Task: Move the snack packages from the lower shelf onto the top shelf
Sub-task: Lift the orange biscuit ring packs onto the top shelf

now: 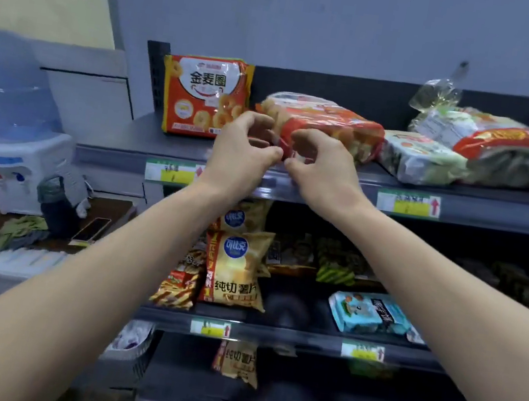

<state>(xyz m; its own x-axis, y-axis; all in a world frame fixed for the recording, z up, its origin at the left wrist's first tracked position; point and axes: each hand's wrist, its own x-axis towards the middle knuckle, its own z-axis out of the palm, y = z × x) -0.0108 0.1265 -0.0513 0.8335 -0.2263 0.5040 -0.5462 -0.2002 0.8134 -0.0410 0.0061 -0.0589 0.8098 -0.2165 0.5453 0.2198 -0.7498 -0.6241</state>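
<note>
An orange-red snack package (331, 120) lies flat on the top shelf (465, 190), its near end at the shelf's front edge. My left hand (242, 148) and my right hand (322, 162) both pinch that near end with curled fingers and thumbs. An identical orange package (203, 95) stands upright against the back at the left of the top shelf. On the lower shelf (286, 335) stand yellow chip bags (235, 268), a striped red snack bag (178, 285) and a light blue package (370, 312).
More bagged snacks (492, 153) lie piled at the right of the top shelf. A water dispenser (15, 126), a dark bottle (56, 205) and a phone (90, 230) are on a table to the left. Another chip bag (239, 361) sits on the bottom shelf.
</note>
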